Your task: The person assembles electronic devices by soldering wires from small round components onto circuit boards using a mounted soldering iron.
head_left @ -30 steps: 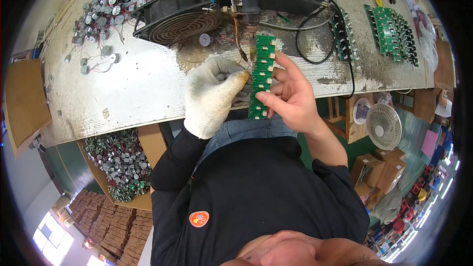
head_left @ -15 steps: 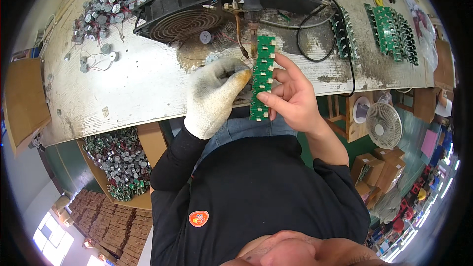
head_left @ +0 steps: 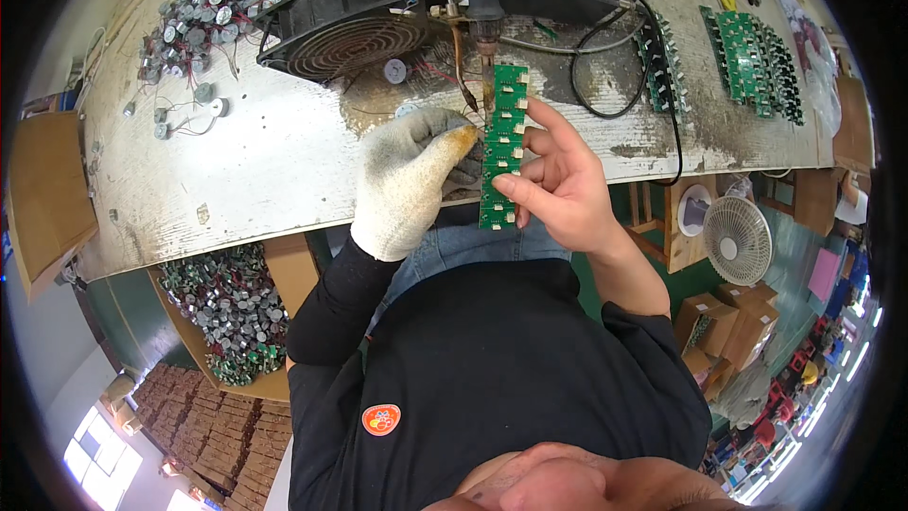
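A long green circuit board strip (head_left: 506,147) with several white connectors along it is held upright on its length by my bare right hand (head_left: 566,191). The thumb lies on its face and the other fingers go behind it. My left hand (head_left: 407,185), in a white glove with a stained fingertip, is pinched close to the board's left edge. What it pinches is hidden. A small round motor (head_left: 406,110) partly shows just beyond the glove. The soldering iron (head_left: 487,61) points down at the board's upper left edge, with a thin curved metal tube (head_left: 463,71) beside it.
A black fan (head_left: 355,47) stands behind my left hand. Many small wired motors (head_left: 222,5) are heaped at the far left; more fill a cardboard box (head_left: 194,326) below the bench. Finished-looking board strips (head_left: 747,61) lie at the right, near a black cable (head_left: 672,123).
The board has shifted very slightly toward me and left. My gloved hand has drawn a little left, its fingertips slightly farther from the iron's tip. Both hands keep their grip shape.
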Available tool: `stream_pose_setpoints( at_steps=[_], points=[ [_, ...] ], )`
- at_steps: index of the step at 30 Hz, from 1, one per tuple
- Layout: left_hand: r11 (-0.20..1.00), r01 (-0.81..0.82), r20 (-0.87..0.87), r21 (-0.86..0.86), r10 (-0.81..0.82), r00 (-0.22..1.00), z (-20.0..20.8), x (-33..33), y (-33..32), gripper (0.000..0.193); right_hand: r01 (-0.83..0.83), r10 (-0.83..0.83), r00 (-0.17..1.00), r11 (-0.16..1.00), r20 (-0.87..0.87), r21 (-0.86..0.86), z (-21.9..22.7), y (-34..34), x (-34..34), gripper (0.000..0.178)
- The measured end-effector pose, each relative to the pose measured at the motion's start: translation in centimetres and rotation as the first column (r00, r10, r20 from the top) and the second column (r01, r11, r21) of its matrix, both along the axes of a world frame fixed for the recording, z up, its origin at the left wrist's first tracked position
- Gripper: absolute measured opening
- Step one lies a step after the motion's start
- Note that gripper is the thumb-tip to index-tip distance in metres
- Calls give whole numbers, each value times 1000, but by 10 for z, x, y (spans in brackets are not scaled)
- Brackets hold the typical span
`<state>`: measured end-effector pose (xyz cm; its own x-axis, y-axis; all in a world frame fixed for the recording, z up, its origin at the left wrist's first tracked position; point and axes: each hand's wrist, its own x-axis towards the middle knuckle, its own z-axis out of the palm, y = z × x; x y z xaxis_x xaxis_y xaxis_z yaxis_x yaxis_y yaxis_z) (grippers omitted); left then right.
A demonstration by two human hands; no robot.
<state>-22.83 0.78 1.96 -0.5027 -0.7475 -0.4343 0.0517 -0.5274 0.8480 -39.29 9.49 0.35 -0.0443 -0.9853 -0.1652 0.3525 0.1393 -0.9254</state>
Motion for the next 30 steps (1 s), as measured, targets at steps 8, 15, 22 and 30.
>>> stream_pose_setpoints(
  at_steps=[8,15,22,30],
  points=[
    [993,15,28,-118,-12,1000,6,-1,2,22,13,-13,1000,1000,-14,-7,3,1,0,72],
    [997,-80,-12,-12,80,997,-11,-2,10,19,7,-5,997,1000,-83,17,-6,5,0,73],
    [957,-13,213,-290,78,974,5,7,8,29,33,-33,997,999,-66,-4,-1,0,3,72],
    [524,170,373,-835,310,874,-26,71,-17,40,129,-119,978,990,-173,50,-11,1,-3,73]
  ],
)
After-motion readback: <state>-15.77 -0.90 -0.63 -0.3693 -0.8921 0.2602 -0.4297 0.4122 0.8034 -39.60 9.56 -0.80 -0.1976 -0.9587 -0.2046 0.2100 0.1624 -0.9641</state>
